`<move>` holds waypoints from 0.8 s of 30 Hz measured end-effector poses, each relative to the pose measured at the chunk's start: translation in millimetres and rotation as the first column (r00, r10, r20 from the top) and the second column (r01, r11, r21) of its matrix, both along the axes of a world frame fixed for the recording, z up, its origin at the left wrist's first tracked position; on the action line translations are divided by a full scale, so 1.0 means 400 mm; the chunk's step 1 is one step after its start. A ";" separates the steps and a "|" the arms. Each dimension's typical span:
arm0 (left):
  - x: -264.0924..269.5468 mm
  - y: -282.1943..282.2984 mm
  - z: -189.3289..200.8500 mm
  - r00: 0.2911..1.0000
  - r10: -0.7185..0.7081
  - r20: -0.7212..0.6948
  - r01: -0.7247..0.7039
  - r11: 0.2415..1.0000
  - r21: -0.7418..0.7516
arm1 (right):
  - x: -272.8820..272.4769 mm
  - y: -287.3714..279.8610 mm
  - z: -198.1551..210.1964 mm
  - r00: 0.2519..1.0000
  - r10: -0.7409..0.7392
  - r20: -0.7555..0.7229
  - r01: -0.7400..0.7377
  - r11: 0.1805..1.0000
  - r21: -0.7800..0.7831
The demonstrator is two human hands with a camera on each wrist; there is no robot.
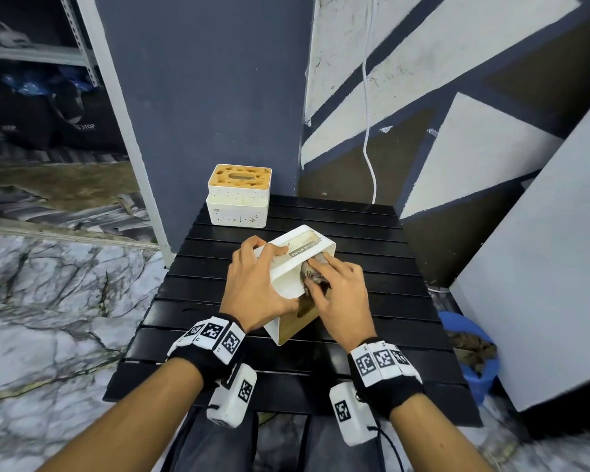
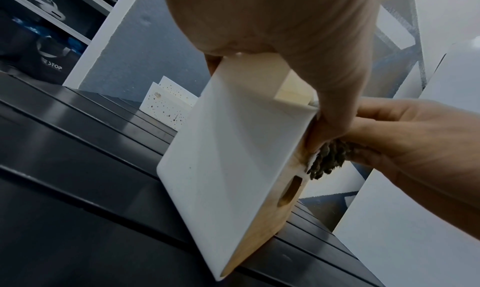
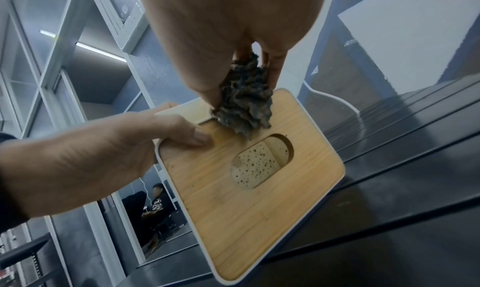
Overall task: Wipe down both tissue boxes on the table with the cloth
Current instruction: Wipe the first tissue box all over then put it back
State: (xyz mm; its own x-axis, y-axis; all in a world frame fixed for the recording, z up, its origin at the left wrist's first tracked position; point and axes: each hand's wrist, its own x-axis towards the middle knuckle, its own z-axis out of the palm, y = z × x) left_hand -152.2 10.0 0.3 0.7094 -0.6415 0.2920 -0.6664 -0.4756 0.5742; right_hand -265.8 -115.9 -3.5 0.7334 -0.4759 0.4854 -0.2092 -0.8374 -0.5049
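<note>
A white tissue box (image 1: 292, 267) with a wooden slotted lid (image 3: 249, 199) stands tipped on one edge in the middle of the black slatted table (image 1: 372, 301). My left hand (image 1: 256, 284) grips its left side, thumb on the lid (image 3: 197, 137), fingers over the labelled face. My right hand (image 1: 338, 291) holds a dark, dirty cloth (image 3: 244, 104) and presses it against the box's upper right edge (image 2: 327, 158). A second tissue box (image 1: 239, 195), white, speckled, with a tan top, sits at the table's far left corner, with neither hand near it.
A dark pillar (image 1: 201, 97) rises behind the table. A white cable (image 1: 367, 114) hangs down the painted wall. A blue bucket (image 1: 474, 352) with rags stands on the floor at the right, beside a white panel (image 1: 542, 250). Shelving (image 1: 31, 52) stands far left.
</note>
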 end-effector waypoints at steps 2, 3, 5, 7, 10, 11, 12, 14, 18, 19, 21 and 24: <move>0.002 0.002 0.000 1.000 -0.006 0.007 0.006 1.000 0.006 | -0.015 -0.019 0.004 1.000 0.010 -0.028 -0.011 1.000 -0.012; 0.004 0.003 0.000 1.000 -0.011 0.009 0.011 1.000 0.010 | -0.021 -0.032 0.006 0.999 0.006 -0.034 -0.006 1.000 -0.008; 0.007 0.004 0.002 1.000 -0.021 0.017 0.020 0.999 0.026 | -0.026 -0.061 0.013 0.999 -0.032 -0.042 0.033 0.999 0.035; 0.009 0.004 0.004 0.999 -0.023 0.023 0.022 0.999 0.040 | -0.018 -0.079 0.022 0.995 -0.072 -0.063 0.077 0.993 0.085; 0.010 0.002 0.005 1.000 -0.019 0.025 0.018 0.999 0.042 | 0.001 -0.069 0.023 0.991 -0.097 -0.091 0.106 0.990 0.098; 0.009 0.001 0.005 1.000 -0.016 0.027 0.014 0.999 0.040 | 0.003 -0.061 0.021 0.991 -0.099 -0.084 0.108 0.989 0.104; 0.008 0.000 0.005 1.000 -0.013 0.028 0.012 0.999 0.039 | 0.004 -0.054 0.019 0.992 -0.099 -0.074 0.106 0.988 0.109; 0.006 -0.003 0.005 1.000 -0.013 0.024 0.012 0.999 0.039 | 0.003 -0.042 0.018 0.995 -0.078 -0.063 0.084 0.993 0.088; 0.005 -0.002 0.003 1.000 -0.009 0.012 0.009 1.000 0.015 | 0.010 -0.005 0.019 0.999 0.003 -0.050 -0.002 1.000 0.016; 0.005 -0.001 0.002 1.000 -0.009 0.012 0.008 1.000 0.013 | 0.011 0.001 0.020 0.999 0.011 -0.047 -0.010 1.000 0.027; 0.005 0.005 0.006 1.000 -0.015 0.016 0.015 0.999 0.031 | 0.012 -0.002 0.028 0.997 0.023 -0.076 -0.020 0.999 0.038; 0.013 0.015 0.016 0.999 -0.028 0.022 0.026 0.995 0.092 | 0.007 -0.025 0.046 0.986 0.039 -0.159 -0.037 0.999 0.017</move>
State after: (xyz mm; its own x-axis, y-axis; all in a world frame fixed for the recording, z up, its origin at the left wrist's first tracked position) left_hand -147.1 16.0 6.8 0.6850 -0.6855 0.2468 -0.6924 -0.5071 0.5132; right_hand -262.9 -126.0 14.8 0.8187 -0.4522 0.3540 -0.2561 -0.8392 -0.4797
